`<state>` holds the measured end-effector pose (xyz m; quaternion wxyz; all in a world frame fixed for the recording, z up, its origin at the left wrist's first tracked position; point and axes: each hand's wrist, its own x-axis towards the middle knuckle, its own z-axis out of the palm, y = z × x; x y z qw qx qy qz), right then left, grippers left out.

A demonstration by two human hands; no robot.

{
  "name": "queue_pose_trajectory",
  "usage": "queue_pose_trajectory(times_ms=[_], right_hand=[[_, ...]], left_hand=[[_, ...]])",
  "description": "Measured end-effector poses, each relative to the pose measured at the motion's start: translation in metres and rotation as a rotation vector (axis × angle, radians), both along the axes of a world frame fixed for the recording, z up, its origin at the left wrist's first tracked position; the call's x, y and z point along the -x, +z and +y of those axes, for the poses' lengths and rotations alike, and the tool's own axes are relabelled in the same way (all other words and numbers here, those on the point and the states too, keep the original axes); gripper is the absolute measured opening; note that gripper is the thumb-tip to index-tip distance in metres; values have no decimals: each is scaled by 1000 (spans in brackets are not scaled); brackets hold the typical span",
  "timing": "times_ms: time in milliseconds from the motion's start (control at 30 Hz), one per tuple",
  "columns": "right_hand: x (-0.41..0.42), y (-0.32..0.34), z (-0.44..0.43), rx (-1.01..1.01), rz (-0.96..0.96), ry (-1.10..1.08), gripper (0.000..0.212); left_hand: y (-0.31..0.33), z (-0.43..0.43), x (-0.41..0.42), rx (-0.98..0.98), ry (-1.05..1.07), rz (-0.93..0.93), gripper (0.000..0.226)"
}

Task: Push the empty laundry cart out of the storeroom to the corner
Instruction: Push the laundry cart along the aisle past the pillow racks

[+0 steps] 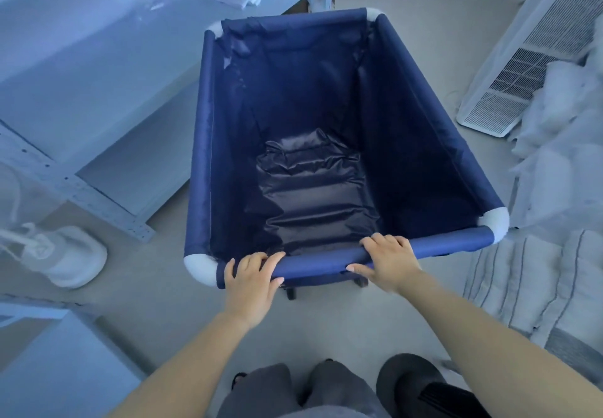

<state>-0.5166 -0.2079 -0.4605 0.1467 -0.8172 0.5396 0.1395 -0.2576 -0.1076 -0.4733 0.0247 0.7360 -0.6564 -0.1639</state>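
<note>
Both hands wrap the near rail (pixel 319 262) of the cart (pixel 408 117), left hand (pixel 251 282) at its 7 o'clock corner and right hand (pixel 388 264) nearer 5 o'clock, fingers curled over the padded bar. Empty, the cart stands mid-floor between a shelf (pixel 81 58) at 9 o'clock and an air unit (pixel 522 58) and bedding (pixel 554 173) at 3 o'clock. Pushing looks barely begun; next comes an even shove toward 12 o'clock, kept straight through that gap.

Hands: left hand (pixel 251 282) and right hand (pixel 390 262), bare from wrist to fingers (pixel 243 262).
Forearms: left forearm (pixel 182 362), right forearm (pixel 489 329), bare along all visible length.
Legs: loose grey cloth trousers (pixel 261 391), softly creased.
Feet: rounded dark grey shoe toe (pixel 409 375), right side; black ribbed piece (pixel 452 399) behind it, kind unclear.
</note>
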Motion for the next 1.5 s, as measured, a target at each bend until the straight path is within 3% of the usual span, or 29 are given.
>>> queue_pose_trajectory(times_ms=[133,300,833,1100,1500], right_hand=[[1,-2,-8,69,8,3,62],[-13,-5,-12,106,6,0,64],[-125,-2,-12,58,41,-102,67],[-188,-2,-28,-68,51,-100,75],[-267,-12,-43,52,36,-183,69]], left_hand=[[2,-15,-12,-98,-60,65,45],[2,-23,-26,-136,-108,-10,50],[10,-67,-142,-234,-156,-11,43],[9,-89,-215,-208,-228,6,39],[5,-139,-292,-157,-357,-122,37]])
